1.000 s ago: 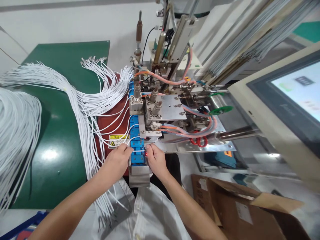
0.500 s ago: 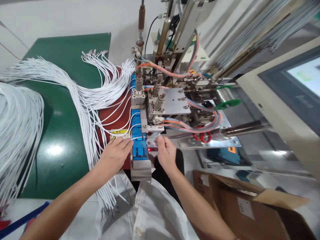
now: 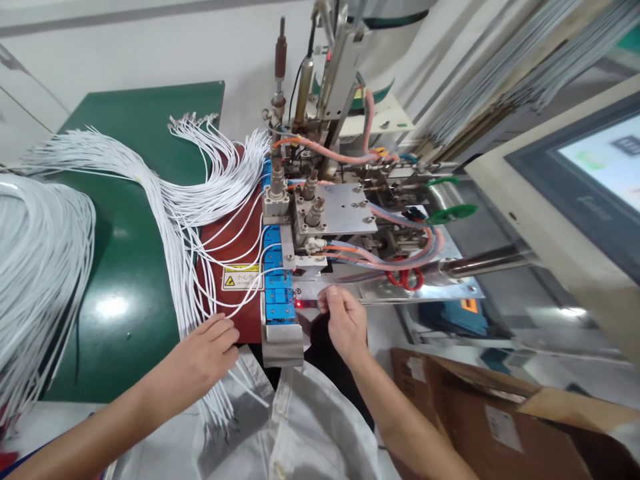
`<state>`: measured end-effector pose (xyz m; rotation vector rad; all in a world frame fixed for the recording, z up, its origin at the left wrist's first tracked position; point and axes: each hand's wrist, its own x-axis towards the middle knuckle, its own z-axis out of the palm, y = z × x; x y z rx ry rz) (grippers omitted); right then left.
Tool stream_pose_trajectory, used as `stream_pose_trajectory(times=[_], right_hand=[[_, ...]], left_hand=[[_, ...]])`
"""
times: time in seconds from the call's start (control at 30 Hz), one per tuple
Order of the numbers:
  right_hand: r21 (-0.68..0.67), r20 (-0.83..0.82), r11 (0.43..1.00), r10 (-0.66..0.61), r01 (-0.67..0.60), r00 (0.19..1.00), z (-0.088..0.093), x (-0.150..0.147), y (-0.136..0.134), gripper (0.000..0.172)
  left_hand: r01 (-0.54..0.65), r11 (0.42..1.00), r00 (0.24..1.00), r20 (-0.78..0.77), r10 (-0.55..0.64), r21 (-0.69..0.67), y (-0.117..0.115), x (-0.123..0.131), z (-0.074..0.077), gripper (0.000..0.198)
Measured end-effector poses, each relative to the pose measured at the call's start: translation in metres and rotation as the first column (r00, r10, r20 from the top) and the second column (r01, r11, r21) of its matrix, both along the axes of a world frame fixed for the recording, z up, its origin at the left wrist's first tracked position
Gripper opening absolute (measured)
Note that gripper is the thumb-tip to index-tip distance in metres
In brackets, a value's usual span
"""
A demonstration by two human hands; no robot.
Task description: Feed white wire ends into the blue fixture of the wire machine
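Note:
My left hand [image 3: 213, 350] is over the lower part of the white cable bundle [image 3: 167, 227], its fingers curled together near the loose cables; what they grip, if anything, is too small to make out. My right hand [image 3: 344, 317] is closed in a pinch just right of the machine's blue fixtures [image 3: 279, 293], beside a small red light. Whatever lies between its fingertips cannot be made out. Several white cables run from the bundle across a red-brown surface [image 3: 240, 233] to the blue fixtures, and a yellow warning label [image 3: 241, 277] lies under some of them.
The machine's metal plate [image 3: 345, 208] and hoses stand ahead of my hands, with a green wire spool [image 3: 450, 200] to the right. A coil of white cable [image 3: 45, 267] lies on the green table [image 3: 120, 340]. A screen [image 3: 595, 160] and cardboard box [image 3: 465, 420] are at the right.
My left hand has moved down and left, away from the blue fixtures. My right hand has shifted slightly right and down. The view has tilted a little.

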<state>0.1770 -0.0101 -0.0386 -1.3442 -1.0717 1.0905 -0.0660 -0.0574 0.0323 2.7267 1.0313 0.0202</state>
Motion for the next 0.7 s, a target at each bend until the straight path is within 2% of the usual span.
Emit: stream_pose_trajectory(times=[0.1, 0.17, 0.27, 0.37, 0.43, 0.53, 0.6, 0.7], right_hand=[[0.016, -0.028, 1.0, 0.012, -0.012, 1.0, 0.003, -0.002, -0.006, 0.039], [0.034, -0.075, 0.997, 0.066, -0.063, 0.995, 0.003, -0.002, -0.014, 0.036], [0.077, -0.206, 0.982, 0.184, -0.171, 0.961, 0.003, -0.001, -0.027, 0.037], [0.106, -0.308, 0.973, 0.228, -0.205, 0.924, 0.008, 0.001, -0.036, 0.04], [0.094, -0.251, 0.977, 0.209, -0.191, 0.945, 0.015, 0.001, -0.036, 0.028], [0.099, -0.027, 0.981, 0.169, -0.166, 0.985, 0.03, 0.0, -0.029, 0.009], [0.162, 0.087, 0.965, 0.195, -0.207, 0.977, 0.037, 0.001, -0.021, 0.01], [0.249, 0.17, 0.921, 0.262, -0.299, 0.95, 0.041, 0.001, -0.012, 0.012]], left_hand=[[0.01, 0.998, 0.994, 0.106, -0.017, 0.069, 0.006, 0.015, 0.0, 0.013], [-0.026, 0.992, 0.979, 0.205, -0.001, 0.127, 0.009, 0.026, -0.003, 0.013], [-0.168, 0.975, 0.926, 0.363, 0.107, 0.143, 0.011, 0.043, -0.011, 0.013], [-0.309, 0.947, 0.856, 0.46, 0.236, 0.089, 0.014, 0.056, -0.02, 0.014], [-0.345, 0.937, 0.838, 0.47, 0.278, 0.061, 0.016, 0.063, -0.023, 0.016], [-0.376, 0.926, 0.804, 0.492, 0.334, -0.014, 0.019, 0.073, -0.022, 0.023], [-0.374, 0.92, 0.761, 0.529, 0.376, -0.117, 0.021, 0.078, -0.02, 0.027], [-0.326, 0.9, 0.709, 0.555, 0.436, -0.291, 0.025, 0.081, -0.016, 0.025]])
